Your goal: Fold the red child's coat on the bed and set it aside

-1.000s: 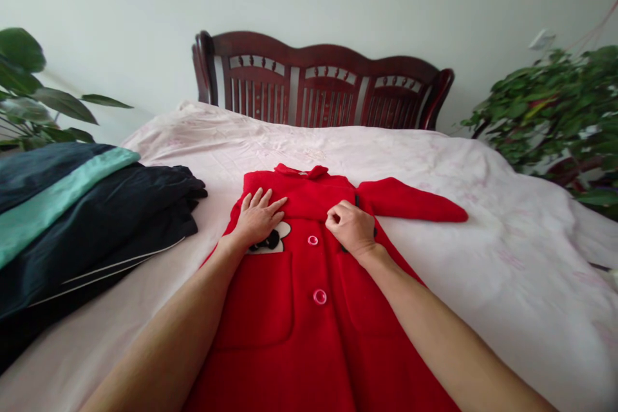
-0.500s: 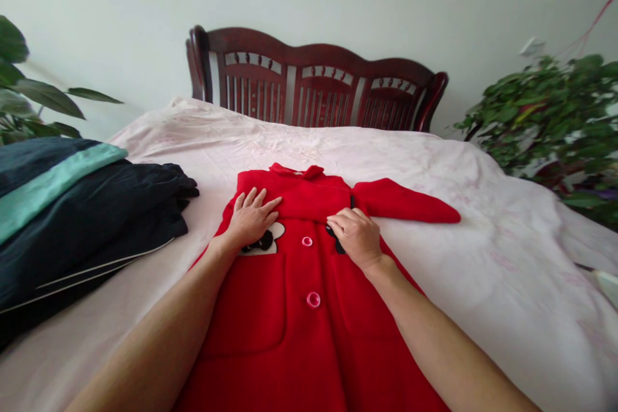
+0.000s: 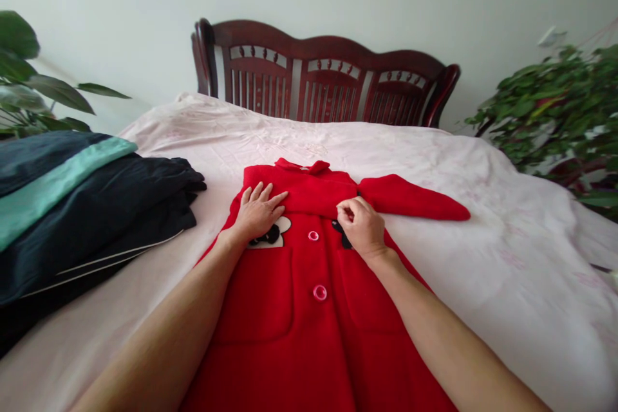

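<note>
head view: left hand [image 3: 259, 212] flat, open on red coat [image 3: 309, 309]; right hand [image 3: 363, 226] pinches folded sleeve edge [image 3: 313, 203] lying crosswise between both hands.

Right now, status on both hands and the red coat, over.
Left hand flat, open on red coat. Right hand pinching the folded sleeve laid across the chest. Dark clothes pile lies left of the coat, apart.

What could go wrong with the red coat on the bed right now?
The folded sleeve lies across the red coat, with the right hand at its edge; it might slip loose. The other sleeve sticks out sideways, so the coat could end up lopsided. The dark clothes pile beside the left hand could slump over.
</note>
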